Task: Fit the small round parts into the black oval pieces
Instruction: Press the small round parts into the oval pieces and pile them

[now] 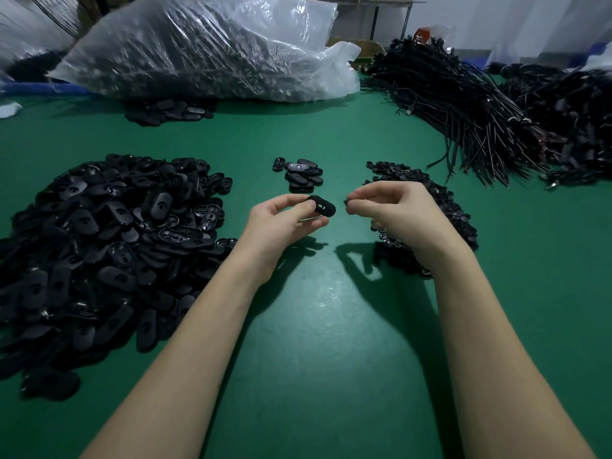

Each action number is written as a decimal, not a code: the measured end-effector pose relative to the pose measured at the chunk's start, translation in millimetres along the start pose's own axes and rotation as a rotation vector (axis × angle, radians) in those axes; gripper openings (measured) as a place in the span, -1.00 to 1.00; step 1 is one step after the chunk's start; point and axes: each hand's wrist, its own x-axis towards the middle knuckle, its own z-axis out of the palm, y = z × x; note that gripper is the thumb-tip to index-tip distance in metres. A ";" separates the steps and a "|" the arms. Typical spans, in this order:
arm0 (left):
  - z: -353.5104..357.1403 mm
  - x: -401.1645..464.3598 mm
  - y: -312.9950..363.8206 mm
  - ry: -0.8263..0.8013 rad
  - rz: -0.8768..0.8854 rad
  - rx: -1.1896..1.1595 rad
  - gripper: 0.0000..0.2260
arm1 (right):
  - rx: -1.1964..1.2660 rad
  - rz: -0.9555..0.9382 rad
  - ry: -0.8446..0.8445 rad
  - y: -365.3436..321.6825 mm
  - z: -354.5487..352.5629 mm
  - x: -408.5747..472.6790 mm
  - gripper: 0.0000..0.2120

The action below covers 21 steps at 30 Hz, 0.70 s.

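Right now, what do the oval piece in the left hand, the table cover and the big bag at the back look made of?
Oval piece: probably moulded plastic, matte black, rigid-looking with a small cut-out slot.
Table cover: likely a rubber or vinyl mat, green, with a soft sheen under the light.
Big bag: thin clear plastic film, crinkled and glossy, dark parts showing through.

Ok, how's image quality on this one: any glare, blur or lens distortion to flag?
Head view: a soft sheen on the green table between the forearms; hard shadows fall under the left hand and right hand; the plastic bag is smeared and reflective; wide-angle bending shows at the edges; the oval piece is fairly sharp.
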 end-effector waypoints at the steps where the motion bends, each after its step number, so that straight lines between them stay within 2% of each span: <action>1: -0.3 -0.1 0.3 -0.001 0.002 -0.013 -0.85 | 0.023 0.007 -0.015 -1.8 3.3 -0.4 -0.94; 9: -0.7 -2.3 5.3 -0.030 -0.034 -0.114 -0.90 | 0.085 0.060 -0.013 -5.1 10.5 -1.8 -0.91; 14: 1.3 -2.0 3.9 -0.053 -0.039 -0.073 -0.92 | 0.101 0.108 -0.047 -4.4 11.5 -2.1 -0.90; 16: 0.0 -2.8 3.9 -0.072 -0.023 -0.009 -0.88 | 0.146 0.118 -0.051 -4.3 11.6 -2.8 -0.90; 19: -1.4 -4.7 3.7 -0.133 0.022 0.210 -0.80 | 0.182 0.083 -0.056 -5.5 10.8 -2.7 -0.93; 21: 0.4 -5.4 2.6 -0.151 0.038 0.276 -0.81 | 0.179 0.061 -0.069 -7.9 11.4 -2.8 -0.94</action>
